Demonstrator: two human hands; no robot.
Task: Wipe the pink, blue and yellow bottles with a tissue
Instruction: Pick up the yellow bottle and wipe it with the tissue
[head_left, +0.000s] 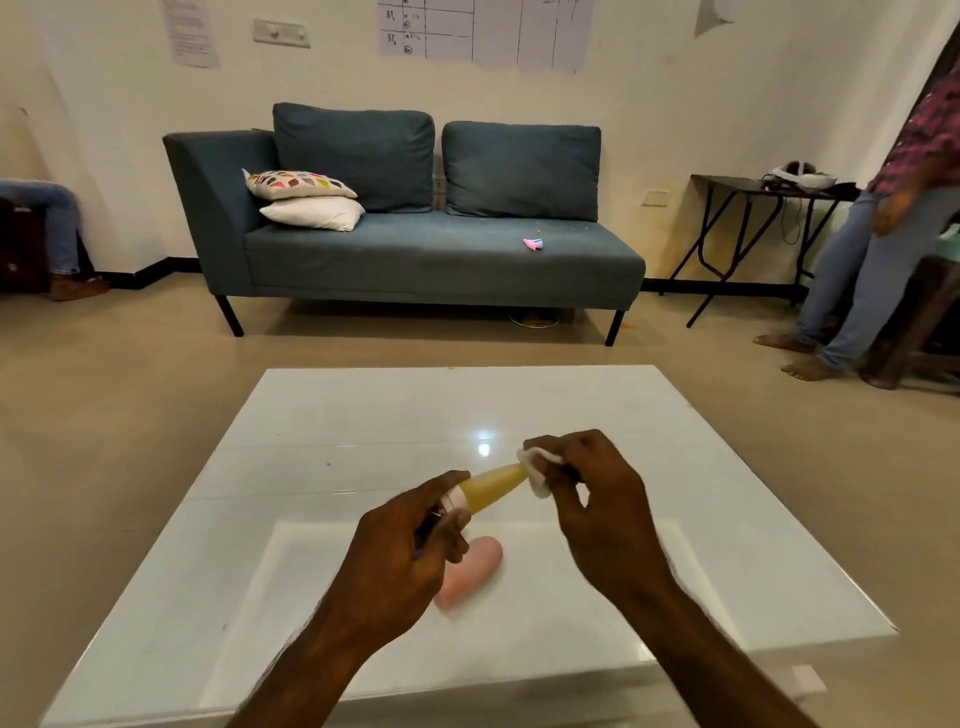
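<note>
My left hand (410, 551) grips the yellow bottle (493, 486) at its white cap end and holds it above the white table (311, 519), its bottom pointing up and right. My right hand (592, 499) pinches a white tissue (537, 470) and presses it against the bottle's far end. The pink bottle (475, 569) lies on the table just under my left hand, partly hidden by it. A hint of something blue-purple shows at my left palm, too hidden to identify. No blue bottle is clearly visible.
A blue sofa (415, 249) with cushions stands beyond the table, a small pink object (533, 243) on its seat. A person (883, 234) stands at the right beside a black folding table (753, 208). Another person's leg (62, 234) shows at the far left.
</note>
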